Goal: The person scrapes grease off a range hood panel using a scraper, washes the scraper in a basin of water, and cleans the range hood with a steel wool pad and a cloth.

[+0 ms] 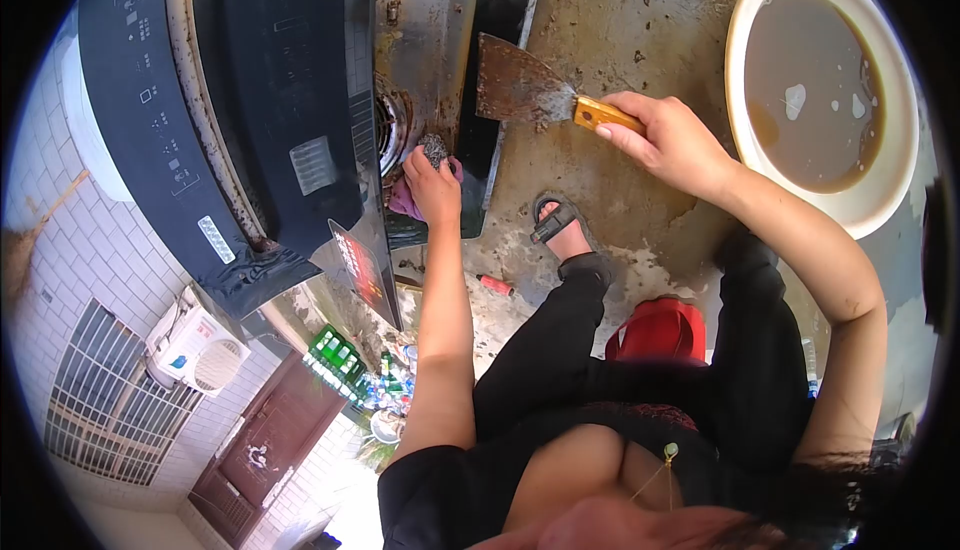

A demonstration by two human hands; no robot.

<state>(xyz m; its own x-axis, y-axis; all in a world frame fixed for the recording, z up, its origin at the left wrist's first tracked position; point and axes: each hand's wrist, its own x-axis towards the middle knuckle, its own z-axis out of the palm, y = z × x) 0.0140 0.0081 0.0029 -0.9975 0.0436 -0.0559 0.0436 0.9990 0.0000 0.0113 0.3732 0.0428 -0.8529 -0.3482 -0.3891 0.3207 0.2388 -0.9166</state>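
My right hand (672, 138) is closed around the yellow wooden handle of a scraper (522, 80), whose wide rusty blade points left over the dark edge of a range hood (275, 60). My left hand (434, 186) reaches into the hood's grimy metal inside (425, 45), with its fingers closed on a grey steel wool scrubber (432, 148). A purple-pink cloth (405, 200) lies against and partly beneath that hand. Beside the scrubber is a round opening (390, 125) with a wire grille, partly hidden by the hood's dark panel.
A white basin (740, 100) of murky brown water stands at the right on wet, dirty ground (620, 10). Below me is a red stool or bucket (660, 328). A small red tube (495, 285) lies near my sandalled foot (562, 225). Green bottles (337, 355) stand lower left.
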